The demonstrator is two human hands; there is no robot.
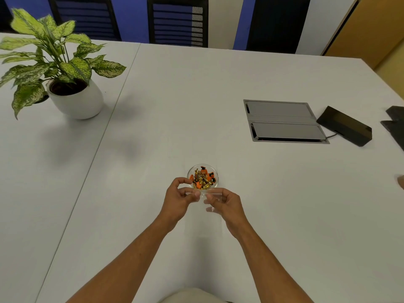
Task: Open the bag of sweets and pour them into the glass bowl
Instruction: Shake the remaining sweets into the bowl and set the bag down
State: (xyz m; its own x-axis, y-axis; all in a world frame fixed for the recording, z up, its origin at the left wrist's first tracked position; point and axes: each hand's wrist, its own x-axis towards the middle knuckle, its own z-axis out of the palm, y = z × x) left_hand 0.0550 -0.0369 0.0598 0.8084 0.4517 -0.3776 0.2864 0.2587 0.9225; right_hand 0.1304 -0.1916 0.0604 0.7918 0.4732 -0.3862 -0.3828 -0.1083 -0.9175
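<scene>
A small glass bowl (202, 169) stands on the white table (196, 106), holding several orange and gold wrapped sweets (203, 178). Just in front of it both my hands hold a clear, see-through plastic bag (203, 194) by its top edge; the bag hangs down toward me and looks empty. My left hand (178, 200) pinches the bag's left corner with thumb and fingers. My right hand (225, 203) pinches its right side. Both hands are a little nearer to me than the bowl, and the left fingertips almost touch its rim.
A potted plant (74, 99) in a white pot stands at the far left. A grey cable hatch (284, 121) is set into the table at right, with a black device (345, 125) beside it. Chairs (177, 20) line the far edge.
</scene>
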